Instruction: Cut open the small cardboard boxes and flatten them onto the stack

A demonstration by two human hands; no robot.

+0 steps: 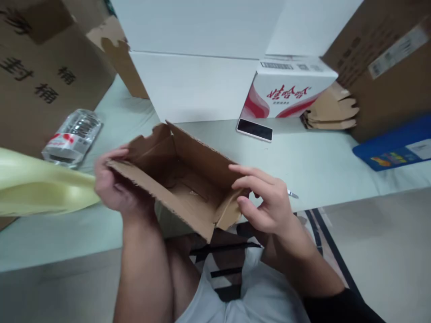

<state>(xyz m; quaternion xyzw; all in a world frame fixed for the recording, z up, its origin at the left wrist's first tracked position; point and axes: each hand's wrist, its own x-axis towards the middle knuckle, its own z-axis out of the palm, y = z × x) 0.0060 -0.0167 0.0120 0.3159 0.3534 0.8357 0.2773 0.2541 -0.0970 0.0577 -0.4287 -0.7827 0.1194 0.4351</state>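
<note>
Brown carton [188,211] is held nearer than the phone [255,129], walls apparently raised, top not yet closed; the left hand [112,185] grips one end, the right hand [269,202], fingers loosely parted, touches the other.

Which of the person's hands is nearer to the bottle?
Left. The left hand holds the box just right of the bottle; the right hand is farther off, at the box's opposite end.

Pale green table [279,163] — phone [255,129], bottle [72,139]
</note>
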